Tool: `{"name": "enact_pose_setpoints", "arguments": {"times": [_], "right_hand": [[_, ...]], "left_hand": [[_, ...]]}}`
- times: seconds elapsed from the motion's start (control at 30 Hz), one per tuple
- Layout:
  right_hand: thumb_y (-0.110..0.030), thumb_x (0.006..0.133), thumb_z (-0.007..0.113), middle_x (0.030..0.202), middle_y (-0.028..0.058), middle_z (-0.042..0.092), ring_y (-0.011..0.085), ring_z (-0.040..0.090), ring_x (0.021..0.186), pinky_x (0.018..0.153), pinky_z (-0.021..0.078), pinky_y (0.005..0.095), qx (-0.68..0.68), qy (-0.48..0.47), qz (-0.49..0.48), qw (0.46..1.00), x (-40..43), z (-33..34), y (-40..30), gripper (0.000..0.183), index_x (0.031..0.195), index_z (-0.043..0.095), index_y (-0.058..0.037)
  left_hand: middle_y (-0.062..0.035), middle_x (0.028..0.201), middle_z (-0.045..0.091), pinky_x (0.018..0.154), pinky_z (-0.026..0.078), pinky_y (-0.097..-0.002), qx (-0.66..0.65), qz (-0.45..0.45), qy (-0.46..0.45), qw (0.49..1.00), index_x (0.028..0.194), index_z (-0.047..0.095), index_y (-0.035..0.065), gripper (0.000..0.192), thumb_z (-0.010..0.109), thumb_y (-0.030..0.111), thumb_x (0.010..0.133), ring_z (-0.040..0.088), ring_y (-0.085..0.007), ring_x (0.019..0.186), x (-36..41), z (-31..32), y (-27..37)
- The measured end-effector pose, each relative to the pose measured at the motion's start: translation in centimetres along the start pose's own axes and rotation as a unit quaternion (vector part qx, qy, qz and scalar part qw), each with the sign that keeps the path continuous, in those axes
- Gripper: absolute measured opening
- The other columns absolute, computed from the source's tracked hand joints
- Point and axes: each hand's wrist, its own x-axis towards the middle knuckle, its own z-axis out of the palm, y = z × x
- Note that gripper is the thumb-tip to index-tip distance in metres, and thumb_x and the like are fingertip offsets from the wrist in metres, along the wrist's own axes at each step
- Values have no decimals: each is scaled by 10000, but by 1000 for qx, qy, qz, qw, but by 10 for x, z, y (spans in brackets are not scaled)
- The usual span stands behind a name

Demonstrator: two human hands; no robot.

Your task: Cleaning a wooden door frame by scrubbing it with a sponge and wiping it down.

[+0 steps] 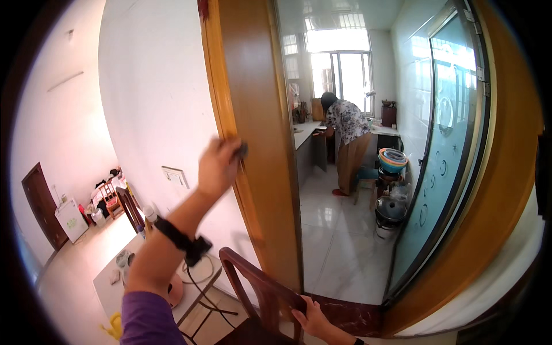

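Observation:
My left hand (218, 166) is raised to the wooden door frame (258, 129). Its fingers pinch a small dark object (243, 150) against the frame's edge; blur hides what kind of object it is. A black strap with a small device (189, 246) circles my left wrist, and a cable hangs near it. Lower down, my right hand (315, 317) grips the top rail of a dark wooden chair (263, 276), which stands close in front of the door frame.
A folding table (108, 280) with small items stands left. Through the doorway, a person (347, 125) bends at a kitchen counter (307, 133). Stacked basins (392, 159) and a lidded pot (390, 211) line the right side, beside an open glass door (444, 142). A wall switch (175, 176) is near my arm.

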Motion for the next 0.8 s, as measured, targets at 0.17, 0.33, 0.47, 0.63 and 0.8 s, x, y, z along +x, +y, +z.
{"name": "enact_pose_setpoints", "arguments": {"times": [0.17, 0.33, 0.47, 0.63, 0.8], "right_hand": [[-254, 883, 566, 1082, 161, 575, 375, 539, 953, 917, 294, 489, 51, 47, -67, 995, -2, 16, 12, 447, 1244, 392, -57], [-277, 874, 577, 1093, 173, 569, 392, 532, 962, 952, 281, 499, 60, 75, -68, 993, 2, 15, 5, 449, 1223, 418, -43], [-309, 883, 562, 1104, 184, 567, 390, 531, 1001, 977, 261, 516, 37, 71, -59, 995, 1, 8, 1, 477, 1242, 398, -41], [-320, 901, 534, 1129, 183, 560, 392, 521, 1036, 993, 256, 510, 33, 54, -52, 997, -1, 8, 3, 464, 1250, 390, -49], [-316, 909, 524, 1142, 166, 562, 368, 526, 1056, 980, 261, 517, 16, 30, -70, 997, 2, 6, 7, 462, 1262, 373, -58]], "left_hand": [[-124, 905, 613, 710, 479, -368, 117, -18, 131, 984, 963, 669, 93, 199, 618, 212, 812, 600, -299, 807, 152, -35, -12], [-122, 812, 582, 628, 485, -384, 86, -34, 106, 990, 951, 651, 107, 184, 629, 106, 769, 591, -296, 737, 48, 1, -5], [-118, 902, 621, 691, 521, -377, 3, 67, -72, 995, 939, 640, 94, 318, 672, -8, 639, 610, -302, 823, -93, 15, 17], [-113, 887, 625, 707, 493, -360, 61, -40, 12, 997, 978, 627, 72, 229, 627, 45, 751, 613, -287, 832, 24, 1, -14], [-102, 903, 630, 712, 474, -368, 131, 21, 154, 979, 969, 636, 75, 232, 616, 265, 838, 610, -294, 821, 131, -16, -22]]}}
